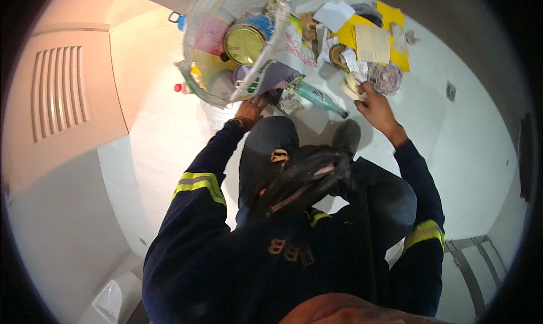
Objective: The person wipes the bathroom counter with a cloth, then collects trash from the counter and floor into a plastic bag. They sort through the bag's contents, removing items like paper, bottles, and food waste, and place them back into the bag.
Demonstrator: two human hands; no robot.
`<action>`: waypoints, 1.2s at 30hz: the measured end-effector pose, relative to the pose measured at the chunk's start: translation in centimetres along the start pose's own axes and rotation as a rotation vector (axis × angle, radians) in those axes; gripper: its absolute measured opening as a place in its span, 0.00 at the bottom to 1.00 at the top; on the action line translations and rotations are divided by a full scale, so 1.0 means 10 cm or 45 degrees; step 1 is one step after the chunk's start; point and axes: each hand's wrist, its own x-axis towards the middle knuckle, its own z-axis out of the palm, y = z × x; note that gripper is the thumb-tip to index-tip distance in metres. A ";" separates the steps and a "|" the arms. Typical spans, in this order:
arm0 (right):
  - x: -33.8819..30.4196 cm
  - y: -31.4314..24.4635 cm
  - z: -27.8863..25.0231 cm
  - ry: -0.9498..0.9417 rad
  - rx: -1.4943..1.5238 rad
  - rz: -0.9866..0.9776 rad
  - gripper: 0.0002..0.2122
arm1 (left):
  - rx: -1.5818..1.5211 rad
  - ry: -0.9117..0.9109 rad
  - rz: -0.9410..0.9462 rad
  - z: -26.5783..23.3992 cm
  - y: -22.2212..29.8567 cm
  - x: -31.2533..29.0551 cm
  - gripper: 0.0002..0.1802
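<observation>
My right hand (374, 109) is closed on a cream tape roll (352, 85), just in front of a heap of waste. Under the near rim of a whitish woven sack (206, 92), my left hand (249, 113) reaches to the floor with its fingers stretched out; their tips are partly hidden. The sack lies with its mouth open, showing a round tin with a yellowish end (244, 44) and colourful packaging inside. Between my hands a teal bottle (319, 97) with a dark cap lies on its side.
Yellow card (399, 61), white paper (334, 15), a brown tape roll (338, 57) and a crumpled greyish bundle (386, 78) make up the heap. A red-capped bottle (180, 88) lies left of the sack. A louvred door (62, 92) stands at the left.
</observation>
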 end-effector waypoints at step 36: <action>1.24 -1.93 -0.60 0.303 -0.495 -0.473 0.14 | -1.129 1.097 -0.109 -3.33 -0.63 0.06 0.19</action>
